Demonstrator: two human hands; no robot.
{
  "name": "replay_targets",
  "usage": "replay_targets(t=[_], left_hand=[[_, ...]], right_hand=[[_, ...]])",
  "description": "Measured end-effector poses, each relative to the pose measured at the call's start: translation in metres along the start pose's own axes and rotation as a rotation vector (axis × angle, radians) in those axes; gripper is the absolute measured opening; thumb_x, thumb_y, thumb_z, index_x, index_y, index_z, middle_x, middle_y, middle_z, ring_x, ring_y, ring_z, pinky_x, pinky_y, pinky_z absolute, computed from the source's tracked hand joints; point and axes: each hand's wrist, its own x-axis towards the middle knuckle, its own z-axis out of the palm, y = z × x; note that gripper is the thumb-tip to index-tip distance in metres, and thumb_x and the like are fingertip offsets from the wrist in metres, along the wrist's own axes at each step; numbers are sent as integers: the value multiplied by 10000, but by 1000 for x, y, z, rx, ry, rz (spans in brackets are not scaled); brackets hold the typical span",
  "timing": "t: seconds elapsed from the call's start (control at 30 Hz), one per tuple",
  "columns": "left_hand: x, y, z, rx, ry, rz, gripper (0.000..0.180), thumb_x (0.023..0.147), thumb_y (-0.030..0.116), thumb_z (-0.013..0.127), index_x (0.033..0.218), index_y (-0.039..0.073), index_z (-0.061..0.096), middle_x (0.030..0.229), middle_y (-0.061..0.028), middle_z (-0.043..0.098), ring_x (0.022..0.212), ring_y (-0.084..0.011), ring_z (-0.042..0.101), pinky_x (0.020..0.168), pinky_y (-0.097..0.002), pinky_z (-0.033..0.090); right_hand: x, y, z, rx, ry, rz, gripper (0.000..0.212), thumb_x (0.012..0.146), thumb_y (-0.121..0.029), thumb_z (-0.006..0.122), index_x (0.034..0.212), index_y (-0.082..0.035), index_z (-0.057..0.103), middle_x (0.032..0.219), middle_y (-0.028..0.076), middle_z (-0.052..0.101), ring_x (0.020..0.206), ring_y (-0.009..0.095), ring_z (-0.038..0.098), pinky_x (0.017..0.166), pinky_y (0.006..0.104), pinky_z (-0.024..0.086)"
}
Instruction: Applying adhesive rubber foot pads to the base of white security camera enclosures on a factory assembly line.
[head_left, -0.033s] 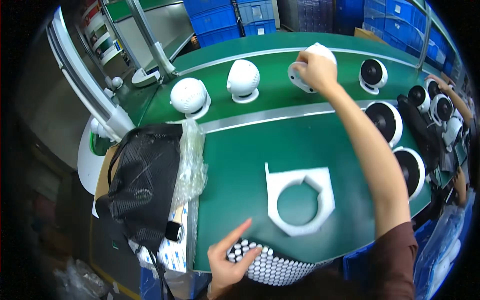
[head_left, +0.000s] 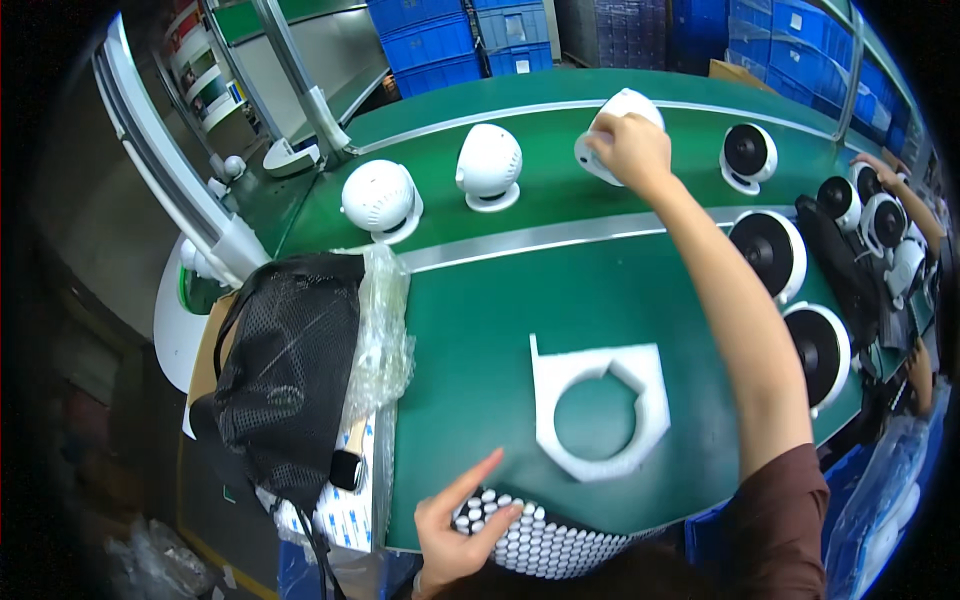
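Note:
My right hand [head_left: 632,152] reaches to the far side of the green bench. Its fingers are closed on a white ball-shaped speaker [head_left: 630,104] with a round white base, and they hide part of it. Near the front edge, my left hand [head_left: 458,530] has its thumb and forefinger spread. The thumb lies against a dark sheet covered with rows of white round pegs [head_left: 555,543]; I see no grip on it. Between the hands a white foam ring piece [head_left: 548,410] with a large round hole lies flat on the bench.
Two white ball speakers [head_left: 380,192] [head_left: 490,162] stand left on the green strip; a black-faced one [head_left: 748,155] stands right. Larger black-faced units [head_left: 770,250] line the right edge. A black mesh bag [head_left: 290,370] and clear plastic wrap [head_left: 380,320] lie left. Another person's hand [head_left: 880,170] works far right.
My right hand and the white speaker have shifted slightly left and away from me. My left hand has stayed nearly still.

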Motion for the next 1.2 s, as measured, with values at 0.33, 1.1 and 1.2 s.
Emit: replay_targets(t=[0.33, 1.1, 1.2], left_hand=[[-12, -3, -9, 10, -68, -90, 469, 601, -4, 715, 1055, -35, 604, 732, -107, 631, 647, -139, 597, 636, -242, 477], [-8, -12, -21, 47, -329, -32, 487, 682, 53, 710, 1124, -44, 532, 776, -123, 660, 696, -199, 648, 666, -284, 504], [-8, -10, -21, 32, -356, -18, 509, 697, 50, 705, 1153, -43, 498, 780, -126, 662, 697, -201, 650, 669, -281, 504]], right_hand=[[-33, 57, 31, -12, -379, -149, 104, 672, -127, 650, 708, -81, 564, 683, 110, 607, 676, 309, 600, 595, 413, 468], [10, 101, 25, 93, -320, 703, 958, 489, -502, 743, 1317, -200, 368, 1190, 189, 512, 1017, 332, 556, 623, 427, 562], [16, 115, 32, 182, -346, 770, 985, 479, -474, 726, 1339, -261, 296, 1236, 250, 388, 1069, 375, 496, 691, 456, 552]])
